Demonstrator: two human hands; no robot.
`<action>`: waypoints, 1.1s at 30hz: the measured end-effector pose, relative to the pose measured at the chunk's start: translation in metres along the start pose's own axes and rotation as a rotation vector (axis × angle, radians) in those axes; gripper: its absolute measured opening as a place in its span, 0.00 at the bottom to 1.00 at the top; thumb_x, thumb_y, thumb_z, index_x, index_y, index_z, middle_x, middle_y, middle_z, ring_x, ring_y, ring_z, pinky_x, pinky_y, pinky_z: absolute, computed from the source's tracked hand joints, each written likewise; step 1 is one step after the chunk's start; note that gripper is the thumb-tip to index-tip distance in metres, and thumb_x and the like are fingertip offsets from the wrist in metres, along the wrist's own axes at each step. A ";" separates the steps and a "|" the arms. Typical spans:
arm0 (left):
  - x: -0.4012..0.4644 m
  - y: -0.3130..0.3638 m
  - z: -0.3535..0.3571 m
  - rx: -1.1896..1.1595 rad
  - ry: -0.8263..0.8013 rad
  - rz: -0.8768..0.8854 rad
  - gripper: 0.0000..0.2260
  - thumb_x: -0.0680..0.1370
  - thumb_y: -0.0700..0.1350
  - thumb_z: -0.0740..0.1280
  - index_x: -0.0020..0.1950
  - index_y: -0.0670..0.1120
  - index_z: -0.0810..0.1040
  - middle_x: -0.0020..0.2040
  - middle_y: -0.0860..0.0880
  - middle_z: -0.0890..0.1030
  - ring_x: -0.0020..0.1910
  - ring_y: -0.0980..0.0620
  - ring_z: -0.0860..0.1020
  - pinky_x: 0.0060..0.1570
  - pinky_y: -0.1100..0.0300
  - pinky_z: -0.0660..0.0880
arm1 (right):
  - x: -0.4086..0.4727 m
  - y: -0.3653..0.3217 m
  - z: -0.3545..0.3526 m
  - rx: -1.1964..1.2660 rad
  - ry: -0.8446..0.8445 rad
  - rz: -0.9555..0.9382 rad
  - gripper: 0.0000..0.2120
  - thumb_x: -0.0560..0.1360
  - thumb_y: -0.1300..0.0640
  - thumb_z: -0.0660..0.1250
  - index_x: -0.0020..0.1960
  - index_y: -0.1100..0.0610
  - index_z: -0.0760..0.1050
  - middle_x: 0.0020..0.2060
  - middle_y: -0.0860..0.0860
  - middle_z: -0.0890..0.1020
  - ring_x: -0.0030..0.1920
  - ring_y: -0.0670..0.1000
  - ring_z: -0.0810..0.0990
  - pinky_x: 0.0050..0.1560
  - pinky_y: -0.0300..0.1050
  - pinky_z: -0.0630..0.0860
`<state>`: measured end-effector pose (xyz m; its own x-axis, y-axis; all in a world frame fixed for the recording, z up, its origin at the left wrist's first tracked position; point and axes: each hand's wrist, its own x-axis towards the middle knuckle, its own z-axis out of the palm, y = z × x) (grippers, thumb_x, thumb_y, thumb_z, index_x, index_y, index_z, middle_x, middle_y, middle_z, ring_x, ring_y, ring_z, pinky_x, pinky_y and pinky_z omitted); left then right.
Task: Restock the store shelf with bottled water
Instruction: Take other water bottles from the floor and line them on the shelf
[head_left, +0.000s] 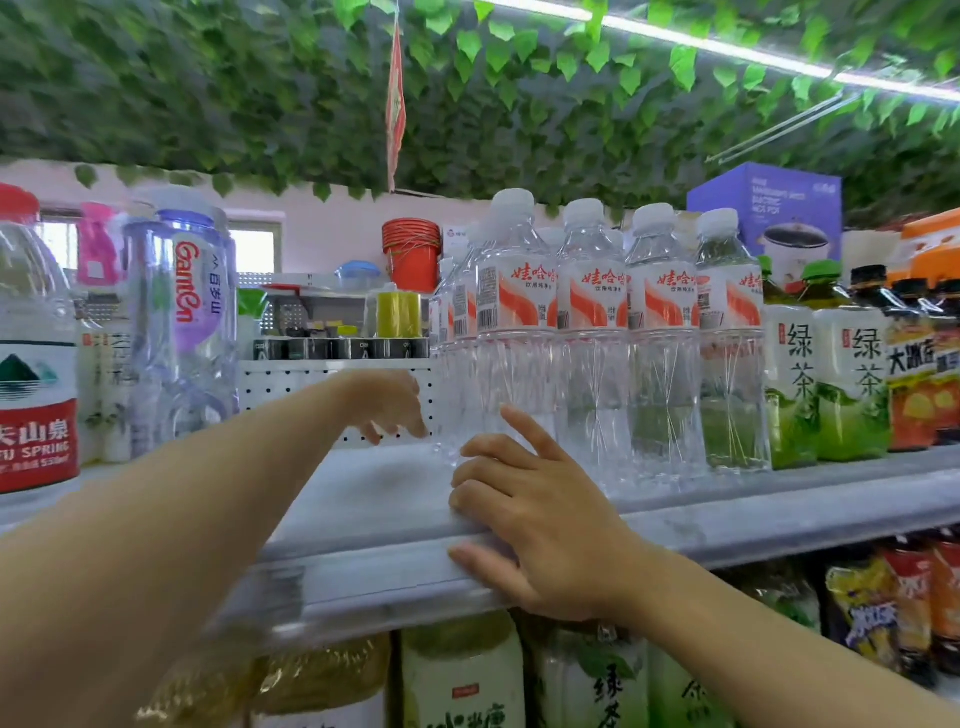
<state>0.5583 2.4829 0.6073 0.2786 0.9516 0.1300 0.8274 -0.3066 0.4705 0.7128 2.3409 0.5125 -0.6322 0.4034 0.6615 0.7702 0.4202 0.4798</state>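
"Ganten" on the purple-labelled bottle (179, 322)

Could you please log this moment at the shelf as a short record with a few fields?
place: top shelf of a store aisle
water bottles: clear, white caps, red-and-white labels, upright in rows at mid shelf
open gap: bare shelf between the large Ganten bottle and the water rows
left hand: reached into the gap, fingers spread, holding nothing
right hand: over the shelf's front edge by the front bottles, no grip on anything
right neighbours: green tea bottles
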 end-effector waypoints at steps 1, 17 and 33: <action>-0.011 0.000 -0.001 -0.002 0.027 0.008 0.28 0.76 0.39 0.69 0.73 0.44 0.61 0.64 0.42 0.74 0.60 0.45 0.75 0.55 0.52 0.76 | 0.000 0.000 0.000 -0.007 0.005 -0.002 0.17 0.77 0.42 0.56 0.46 0.54 0.76 0.45 0.47 0.79 0.58 0.50 0.73 0.73 0.54 0.53; -0.205 -0.074 -0.020 -0.230 0.477 0.158 0.20 0.73 0.45 0.71 0.61 0.50 0.66 0.48 0.50 0.76 0.46 0.52 0.76 0.44 0.58 0.72 | 0.017 -0.049 -0.001 -0.052 0.137 0.169 0.19 0.73 0.44 0.57 0.52 0.57 0.76 0.53 0.52 0.78 0.57 0.54 0.72 0.65 0.50 0.61; -0.163 -0.096 -0.033 -0.539 0.504 -0.107 0.36 0.74 0.39 0.70 0.74 0.43 0.51 0.66 0.39 0.69 0.55 0.44 0.72 0.52 0.54 0.68 | 0.005 -0.049 -0.016 -0.039 0.051 0.297 0.23 0.73 0.39 0.55 0.59 0.53 0.71 0.61 0.52 0.73 0.61 0.55 0.68 0.66 0.46 0.61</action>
<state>0.4176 2.3581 0.5695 -0.1542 0.9108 0.3829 0.4479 -0.2810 0.8488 0.6726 2.3093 0.5016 -0.3745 0.4622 0.8038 0.9240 0.2578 0.2823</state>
